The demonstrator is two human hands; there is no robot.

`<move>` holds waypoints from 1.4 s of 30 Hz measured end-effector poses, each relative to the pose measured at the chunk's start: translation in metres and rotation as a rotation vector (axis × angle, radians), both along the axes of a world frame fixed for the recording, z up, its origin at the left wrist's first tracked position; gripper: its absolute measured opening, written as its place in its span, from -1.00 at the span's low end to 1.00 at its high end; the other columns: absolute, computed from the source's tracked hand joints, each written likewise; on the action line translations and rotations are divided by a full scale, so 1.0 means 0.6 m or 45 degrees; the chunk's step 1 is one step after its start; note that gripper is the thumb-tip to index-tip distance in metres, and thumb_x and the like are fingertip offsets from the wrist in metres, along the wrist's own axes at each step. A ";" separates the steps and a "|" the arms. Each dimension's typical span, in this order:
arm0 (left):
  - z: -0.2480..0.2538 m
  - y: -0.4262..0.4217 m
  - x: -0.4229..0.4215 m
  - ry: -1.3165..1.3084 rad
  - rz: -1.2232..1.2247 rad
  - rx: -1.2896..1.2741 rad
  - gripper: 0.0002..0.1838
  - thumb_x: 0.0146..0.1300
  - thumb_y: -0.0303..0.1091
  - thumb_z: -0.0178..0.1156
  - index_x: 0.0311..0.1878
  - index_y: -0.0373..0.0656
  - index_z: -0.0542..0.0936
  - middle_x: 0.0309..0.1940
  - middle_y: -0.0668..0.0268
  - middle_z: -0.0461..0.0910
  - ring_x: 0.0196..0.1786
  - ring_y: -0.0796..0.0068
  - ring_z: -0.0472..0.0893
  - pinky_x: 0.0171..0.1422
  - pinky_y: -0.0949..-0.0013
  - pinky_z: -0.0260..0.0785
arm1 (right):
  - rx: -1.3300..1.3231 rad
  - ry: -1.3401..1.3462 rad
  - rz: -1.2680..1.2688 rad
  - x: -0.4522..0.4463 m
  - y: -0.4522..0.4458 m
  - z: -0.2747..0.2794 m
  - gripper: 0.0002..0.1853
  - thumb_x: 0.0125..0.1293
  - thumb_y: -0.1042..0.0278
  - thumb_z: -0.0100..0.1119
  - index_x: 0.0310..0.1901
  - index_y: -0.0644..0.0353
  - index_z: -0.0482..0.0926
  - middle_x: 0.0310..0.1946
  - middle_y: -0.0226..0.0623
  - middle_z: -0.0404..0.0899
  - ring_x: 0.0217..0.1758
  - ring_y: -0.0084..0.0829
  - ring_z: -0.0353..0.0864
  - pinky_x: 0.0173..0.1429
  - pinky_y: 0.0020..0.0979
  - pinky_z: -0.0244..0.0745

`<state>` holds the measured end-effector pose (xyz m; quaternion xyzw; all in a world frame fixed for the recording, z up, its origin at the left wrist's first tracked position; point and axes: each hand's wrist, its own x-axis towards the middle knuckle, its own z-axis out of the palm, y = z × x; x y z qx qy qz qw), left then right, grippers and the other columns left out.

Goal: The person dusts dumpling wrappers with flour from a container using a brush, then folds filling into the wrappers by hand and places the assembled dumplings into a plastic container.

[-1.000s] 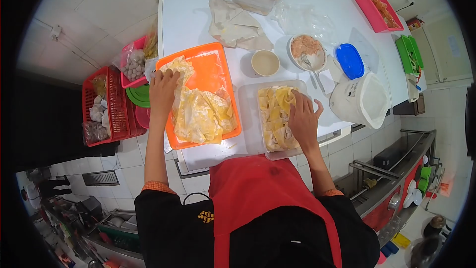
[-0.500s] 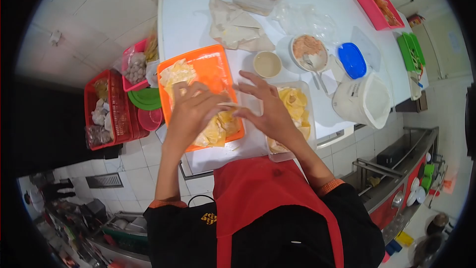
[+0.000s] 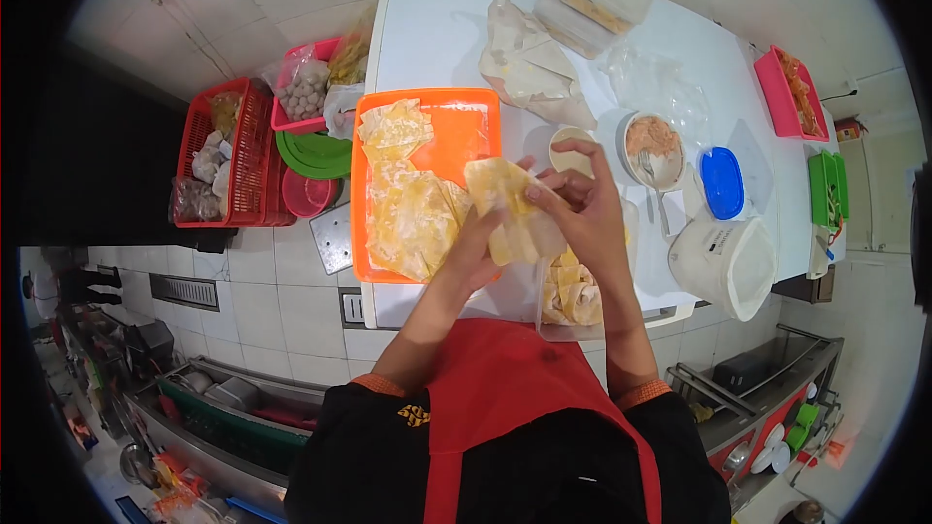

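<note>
A thin yellow wonton wrapper (image 3: 505,196), dusted with flour, is held up between both hands; whether it is one sheet or several I cannot tell. My left hand (image 3: 474,250) grips its lower left side. The right thumb presses on the wrapper's face, with the other fingers of my right hand (image 3: 589,212) curled behind. To the left, an orange tray (image 3: 456,136) bears overlapping floury wrappers (image 3: 413,218). Under my right forearm stands a clear plastic container (image 3: 558,335) with folded yellow dumplings (image 3: 571,291), partly hidden by the arm.
Beyond my hands are a small round bowl (image 3: 555,150) and a bowl (image 3: 626,147) of pinkish filling with a spoon. A blue lid (image 3: 721,182) and a white tub (image 3: 714,262) stand to the right. Red baskets (image 3: 254,180) sit beyond the table's left edge.
My hands have turned the wrapper from nearly edge-on to face up and moved it right, off the tray. The view has shifted, and the tray's wrappers show more fully.
</note>
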<state>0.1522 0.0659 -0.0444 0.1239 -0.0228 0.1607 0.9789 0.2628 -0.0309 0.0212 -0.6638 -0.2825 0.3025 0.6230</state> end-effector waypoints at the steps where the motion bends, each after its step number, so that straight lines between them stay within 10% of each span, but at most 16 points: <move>1: -0.005 -0.002 0.006 0.294 0.034 0.148 -0.41 0.51 -0.14 0.20 0.48 -0.18 0.33 0.42 0.12 0.44 0.40 0.28 0.49 0.46 0.10 0.42 | -0.004 -0.005 0.004 0.004 0.002 0.001 -0.56 0.46 0.34 0.30 0.30 0.07 0.40 -0.22 -0.18 0.78 -0.19 -0.63 0.69 -0.05 -0.46 0.56; 3: -0.021 -0.004 0.017 0.585 0.073 0.288 -0.47 0.53 -0.21 0.19 0.45 -0.20 0.37 0.40 0.12 0.45 0.38 0.28 0.51 0.43 0.12 0.46 | -0.598 -0.278 -0.065 0.016 0.005 0.002 -0.74 0.49 0.26 0.25 0.15 0.03 0.56 -0.25 -0.19 0.75 -0.26 -0.45 0.71 -0.17 -0.38 0.52; 7: -0.048 -0.004 0.027 0.767 0.150 0.250 -0.58 0.50 -0.38 0.22 0.34 -0.27 0.45 0.27 0.16 0.57 0.32 0.35 0.58 0.35 0.21 0.54 | -0.459 -0.780 -0.341 0.078 -0.022 -0.133 -0.84 0.41 0.36 0.23 -0.02 -0.03 0.68 -0.15 -0.25 0.70 -0.14 -0.28 0.64 -0.06 -0.27 0.45; 10: -0.046 -0.008 0.036 0.819 0.209 0.373 -0.58 0.45 -0.41 0.29 0.29 -0.31 0.48 0.21 0.16 0.60 0.23 0.36 0.63 0.27 0.23 0.58 | -0.972 -1.478 -0.366 0.094 -0.042 -0.162 -0.71 0.22 0.54 0.19 -0.09 -0.06 0.74 0.01 -0.29 0.59 0.07 -0.15 0.48 0.10 -0.15 0.29; 24: -0.017 0.022 0.073 0.957 -0.060 0.756 -0.67 0.37 -0.29 0.38 0.09 -0.29 0.66 -0.06 0.26 0.73 -0.07 0.51 0.72 -0.03 0.39 0.58 | -0.402 -1.231 -0.221 0.073 -0.048 -0.093 -0.31 0.11 0.79 0.04 0.03 -0.38 0.80 0.13 -0.35 0.44 0.02 -0.27 0.35 0.16 -0.20 0.20; 37: -0.001 0.018 0.097 0.843 -0.088 0.683 -0.64 0.35 -0.27 0.40 0.07 -0.36 0.67 -0.13 0.21 0.75 -0.13 0.49 0.75 -0.10 0.42 0.59 | -0.609 -1.398 -0.179 0.088 -0.059 -0.088 -0.34 0.22 0.70 0.14 0.23 -0.33 0.69 0.13 -0.37 0.54 0.14 -0.30 0.49 0.20 -0.21 0.32; 39: -0.001 0.009 0.100 0.812 -0.010 0.576 -0.63 0.35 -0.26 0.40 0.08 -0.35 0.66 -0.11 0.22 0.74 -0.11 0.49 0.75 -0.08 0.42 0.59 | -0.289 -0.451 -0.282 0.082 -0.061 -0.077 -0.46 0.39 0.58 0.21 0.35 -0.16 0.60 -0.01 -0.33 0.71 0.09 -0.43 0.63 0.15 -0.32 0.45; 42: 0.004 -0.003 0.104 0.916 0.133 0.465 -0.63 0.36 -0.27 0.41 0.10 -0.30 0.64 -0.06 0.24 0.71 -0.07 0.50 0.73 -0.03 0.40 0.60 | -0.075 -0.049 -0.281 0.065 -0.064 -0.081 -0.49 0.47 0.45 0.26 0.43 0.06 0.50 -0.14 -0.28 0.79 -0.05 -0.56 0.69 0.09 -0.45 0.52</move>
